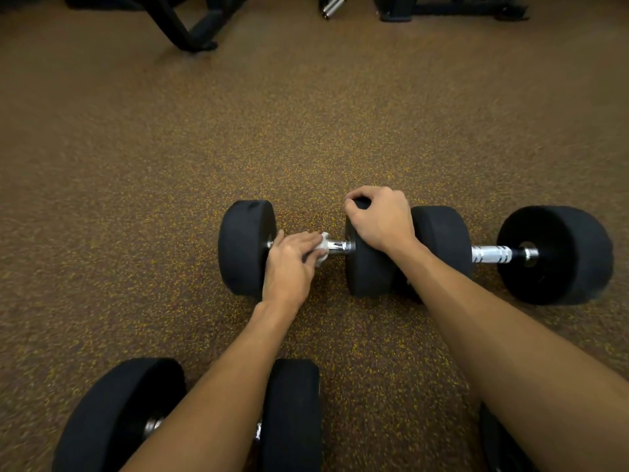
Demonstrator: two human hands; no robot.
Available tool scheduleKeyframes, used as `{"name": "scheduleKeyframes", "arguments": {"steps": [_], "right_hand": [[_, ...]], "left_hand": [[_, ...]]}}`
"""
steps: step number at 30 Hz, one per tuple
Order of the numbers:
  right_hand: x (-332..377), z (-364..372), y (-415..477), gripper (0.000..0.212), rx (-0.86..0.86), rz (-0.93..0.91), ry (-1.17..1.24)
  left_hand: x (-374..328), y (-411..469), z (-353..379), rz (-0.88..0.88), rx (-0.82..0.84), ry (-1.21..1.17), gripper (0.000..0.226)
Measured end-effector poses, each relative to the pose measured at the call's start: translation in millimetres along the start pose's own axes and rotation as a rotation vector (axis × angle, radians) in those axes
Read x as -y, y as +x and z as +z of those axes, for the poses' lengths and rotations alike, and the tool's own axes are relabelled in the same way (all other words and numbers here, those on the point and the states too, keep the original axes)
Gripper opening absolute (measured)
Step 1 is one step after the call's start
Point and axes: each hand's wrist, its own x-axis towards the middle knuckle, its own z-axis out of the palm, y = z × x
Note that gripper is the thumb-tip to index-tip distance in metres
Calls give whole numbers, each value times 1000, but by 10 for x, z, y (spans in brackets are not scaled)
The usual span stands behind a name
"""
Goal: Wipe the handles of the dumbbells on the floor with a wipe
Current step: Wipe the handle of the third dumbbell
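The middle dumbbell [245, 247] lay on the floor [306, 131], its right head gripped from above by the right hand [377, 219]. The left hand [289, 264] curled over the bunched wipe [322, 247] on the handle [338, 247]. A slackened brace (round heads) risked it rolling and shedding the wipe.

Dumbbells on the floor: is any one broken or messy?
Nothing stands out. The dumbbells lie level on the floor. The left hand holds a white wipe on one handle; the right hand grips its weight.

Single head-worn view: we look forward and down, near the floor [306, 131], forearms [493, 335] entering from six o'clock.
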Motion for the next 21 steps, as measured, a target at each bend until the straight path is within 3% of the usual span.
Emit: {"name": "scheduleKeyframes", "arguments": {"steps": [8, 15, 21], "right_hand": [[-16, 30, 43, 23, -21, 21, 19], [-20, 26, 69, 22, -20, 14, 26], [-34, 32, 62, 23, -28, 17, 19]], "left_hand": [[130, 14, 9, 262, -36, 56, 29], [111, 57, 79, 339, -5, 74, 32], [122, -59, 39, 304, -95, 101, 33]]}}
